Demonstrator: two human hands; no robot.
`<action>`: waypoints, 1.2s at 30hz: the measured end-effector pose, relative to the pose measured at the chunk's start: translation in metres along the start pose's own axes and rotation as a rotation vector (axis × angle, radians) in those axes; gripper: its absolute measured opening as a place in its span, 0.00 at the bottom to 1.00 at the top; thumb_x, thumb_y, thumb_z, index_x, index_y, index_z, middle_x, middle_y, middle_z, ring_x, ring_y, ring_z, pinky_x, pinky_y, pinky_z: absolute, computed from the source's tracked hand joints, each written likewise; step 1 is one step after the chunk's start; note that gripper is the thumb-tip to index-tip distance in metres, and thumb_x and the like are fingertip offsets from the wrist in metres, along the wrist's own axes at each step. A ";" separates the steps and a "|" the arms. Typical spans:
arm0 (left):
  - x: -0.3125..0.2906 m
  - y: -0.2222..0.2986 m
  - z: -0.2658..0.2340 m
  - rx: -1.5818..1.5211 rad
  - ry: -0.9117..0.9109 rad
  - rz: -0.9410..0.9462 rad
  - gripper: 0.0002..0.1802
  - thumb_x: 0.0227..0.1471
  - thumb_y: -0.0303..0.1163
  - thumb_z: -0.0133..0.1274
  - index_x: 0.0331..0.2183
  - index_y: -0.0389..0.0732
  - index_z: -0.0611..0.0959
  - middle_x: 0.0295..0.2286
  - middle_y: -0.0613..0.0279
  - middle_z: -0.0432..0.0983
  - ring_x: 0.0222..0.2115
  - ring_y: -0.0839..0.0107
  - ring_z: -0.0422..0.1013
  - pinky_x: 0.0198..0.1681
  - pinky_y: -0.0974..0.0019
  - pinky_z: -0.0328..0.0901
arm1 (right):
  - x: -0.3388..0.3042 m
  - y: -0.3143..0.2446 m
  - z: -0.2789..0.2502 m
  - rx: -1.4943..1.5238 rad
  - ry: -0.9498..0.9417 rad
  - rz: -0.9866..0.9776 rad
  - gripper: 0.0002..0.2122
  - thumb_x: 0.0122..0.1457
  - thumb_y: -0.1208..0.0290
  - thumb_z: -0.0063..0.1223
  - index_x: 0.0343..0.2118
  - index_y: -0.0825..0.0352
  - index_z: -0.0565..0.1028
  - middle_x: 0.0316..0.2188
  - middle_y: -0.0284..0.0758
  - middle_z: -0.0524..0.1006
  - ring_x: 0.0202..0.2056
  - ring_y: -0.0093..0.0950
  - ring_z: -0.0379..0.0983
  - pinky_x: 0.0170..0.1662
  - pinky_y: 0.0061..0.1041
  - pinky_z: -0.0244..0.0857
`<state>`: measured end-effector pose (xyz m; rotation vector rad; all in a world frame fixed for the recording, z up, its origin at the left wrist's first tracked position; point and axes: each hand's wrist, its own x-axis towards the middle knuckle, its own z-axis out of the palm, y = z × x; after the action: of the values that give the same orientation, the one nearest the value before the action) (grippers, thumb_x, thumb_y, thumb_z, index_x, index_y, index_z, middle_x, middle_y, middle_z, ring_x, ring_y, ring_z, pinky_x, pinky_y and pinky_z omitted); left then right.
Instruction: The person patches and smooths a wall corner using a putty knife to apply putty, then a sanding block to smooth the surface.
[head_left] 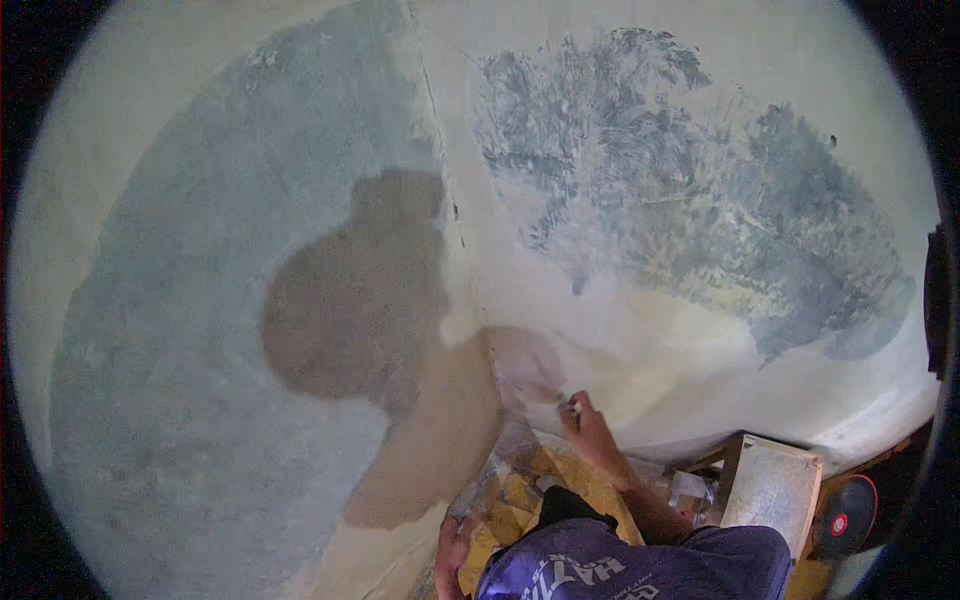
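Note:
Low on the right-hand wall, just right of the corner, my right hand is closed with its fingertips close to the white wall surface. A small thing shows at its fingers, too small and blurred to name. Down by the foot of the left-hand wall is my left hand, its fingers loosely apart and nothing visible in them. Whether it touches the wall I cannot tell. A broad blue-grey patch covers much of the left wall. Mottled blue-grey remnants mark the right wall.
A crack runs down the corner. My shadow falls on the left wall. At lower right stand a pale-topped stool or small table and a dark round object with a red centre. Yellowish-brown pieces lie on the floor.

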<state>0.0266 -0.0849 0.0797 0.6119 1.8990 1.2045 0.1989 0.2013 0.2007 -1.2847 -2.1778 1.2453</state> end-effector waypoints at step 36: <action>-0.032 0.018 -0.012 0.212 0.072 0.079 0.24 0.53 0.40 0.52 0.47 0.33 0.73 0.42 0.49 0.73 0.44 0.61 0.69 0.48 0.60 0.62 | 0.006 0.014 0.029 -0.139 0.397 -0.427 0.11 0.45 0.76 0.61 0.32 0.67 0.73 0.32 0.40 0.70 0.28 0.37 0.73 0.30 0.32 0.69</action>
<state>0.0352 -0.1066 0.1103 0.7714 2.0981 1.0942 0.1851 0.1938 0.1718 -0.9416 -2.1145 0.6240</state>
